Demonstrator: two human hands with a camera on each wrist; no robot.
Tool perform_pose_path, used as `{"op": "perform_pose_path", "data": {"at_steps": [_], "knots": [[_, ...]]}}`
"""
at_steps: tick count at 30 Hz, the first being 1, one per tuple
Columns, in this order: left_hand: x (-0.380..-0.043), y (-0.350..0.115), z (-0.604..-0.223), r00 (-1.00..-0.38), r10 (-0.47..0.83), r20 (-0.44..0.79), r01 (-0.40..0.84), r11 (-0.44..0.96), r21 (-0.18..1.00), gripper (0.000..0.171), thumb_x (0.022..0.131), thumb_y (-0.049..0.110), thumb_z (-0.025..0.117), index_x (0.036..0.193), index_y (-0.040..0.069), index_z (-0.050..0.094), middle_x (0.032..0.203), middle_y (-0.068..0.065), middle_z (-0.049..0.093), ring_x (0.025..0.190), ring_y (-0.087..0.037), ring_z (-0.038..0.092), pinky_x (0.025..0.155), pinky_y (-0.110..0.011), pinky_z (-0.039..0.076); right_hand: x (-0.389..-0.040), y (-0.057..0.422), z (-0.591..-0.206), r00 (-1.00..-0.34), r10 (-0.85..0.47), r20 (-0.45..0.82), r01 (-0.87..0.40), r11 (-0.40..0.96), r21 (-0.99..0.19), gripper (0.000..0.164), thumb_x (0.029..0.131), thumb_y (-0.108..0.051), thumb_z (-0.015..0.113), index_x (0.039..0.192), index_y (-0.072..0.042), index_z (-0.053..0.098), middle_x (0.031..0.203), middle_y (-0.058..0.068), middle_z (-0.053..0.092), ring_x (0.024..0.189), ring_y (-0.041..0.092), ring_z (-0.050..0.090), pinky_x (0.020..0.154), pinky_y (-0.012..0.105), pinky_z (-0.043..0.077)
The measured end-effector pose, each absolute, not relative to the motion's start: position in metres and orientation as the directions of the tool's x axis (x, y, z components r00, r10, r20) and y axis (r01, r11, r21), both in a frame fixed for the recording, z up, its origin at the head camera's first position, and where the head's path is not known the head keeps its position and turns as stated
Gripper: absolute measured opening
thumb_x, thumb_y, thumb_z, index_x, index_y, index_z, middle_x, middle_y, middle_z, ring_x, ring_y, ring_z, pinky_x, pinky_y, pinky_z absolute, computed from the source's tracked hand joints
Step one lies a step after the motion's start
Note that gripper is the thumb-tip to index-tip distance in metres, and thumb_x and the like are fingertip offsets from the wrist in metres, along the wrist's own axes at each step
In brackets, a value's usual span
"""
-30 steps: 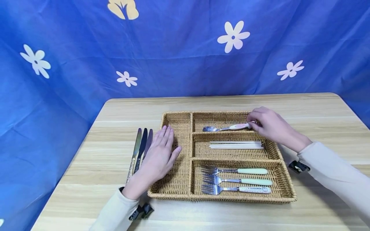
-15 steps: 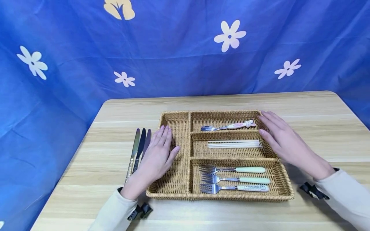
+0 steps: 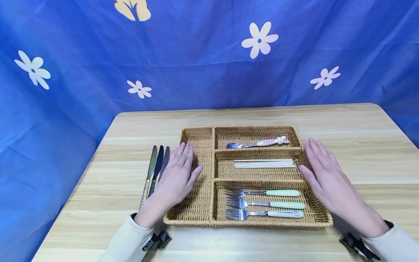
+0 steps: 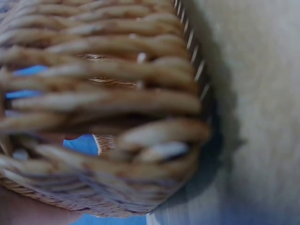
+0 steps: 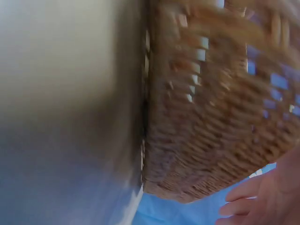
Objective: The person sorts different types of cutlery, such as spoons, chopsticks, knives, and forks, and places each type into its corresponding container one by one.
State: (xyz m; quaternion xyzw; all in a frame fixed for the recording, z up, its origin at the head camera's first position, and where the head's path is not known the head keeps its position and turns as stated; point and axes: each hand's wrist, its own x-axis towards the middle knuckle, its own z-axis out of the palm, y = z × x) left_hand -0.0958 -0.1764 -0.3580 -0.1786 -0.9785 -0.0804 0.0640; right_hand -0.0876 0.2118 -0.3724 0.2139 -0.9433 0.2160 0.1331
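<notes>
A woven cutlery tray (image 3: 202,145) with several compartments lies between both hands. My left hand (image 3: 176,178) rests along its left rim, fingers straight and thumb over the side. At the opposite end, my right hand (image 3: 330,185) lies with extended fingers against the right rim. The far compartment holds a spoon (image 3: 266,142) with a rabbit-topped handle. White chopsticks (image 3: 263,164) fill the middle one, and three forks (image 3: 284,205) the near one. Both wrist views show the tray's woven side (image 5: 201,126) close up, with my right fingers (image 5: 241,206) beside it in the right one.
Three dark and gold knives (image 3: 152,167) lie on the wooden table (image 3: 108,174) left of the tray, partly hidden by my left hand. A blue curtain (image 3: 196,65) with white flowers hangs behind the table.
My right hand has let go of the spoon's handle, leaving it in the far compartment, and moved right and nearer to the tray's right rim. My left hand has stayed in place.
</notes>
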Motion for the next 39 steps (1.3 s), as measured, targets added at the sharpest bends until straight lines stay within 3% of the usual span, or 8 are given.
{"op": "perform_pose_path", "data": {"at_steps": [19, 39], "knots": [[-0.096, -0.174, -0.355, -0.919, 0.355, 0.175, 0.379, 0.915, 0.135, 0.067, 0.104, 0.039, 0.036, 0.145, -0.013, 0.024, 0.154, -0.028, 0.021, 0.145, -0.038, 0.014, 0.119, -0.047, 0.010, -0.067, 0.210, -0.378, -0.896, -0.359, 0.259, -0.432, 0.840, -0.330, 0.064, 0.104, -0.030, 0.041, 0.151, 0.006, 0.015, 0.160, 0.018, 0.003, 0.147, 0.031, -0.002, 0.119, 0.043, -0.007], [-0.096, -0.176, -0.357, -0.925, 0.345, 0.160, 0.365, 0.922, 0.126, 0.067, 0.104, 0.038, 0.037, 0.145, -0.013, 0.025, 0.153, -0.028, 0.022, 0.145, -0.038, 0.014, 0.119, -0.047, 0.011, -0.068, 0.213, -0.376, -0.924, -0.356, 0.138, -0.381, 0.870, -0.311, 0.070, 0.105, -0.036, 0.037, 0.153, 0.000, 0.001, 0.160, 0.013, -0.007, 0.146, 0.030, -0.013, 0.115, 0.048, -0.016]]}}
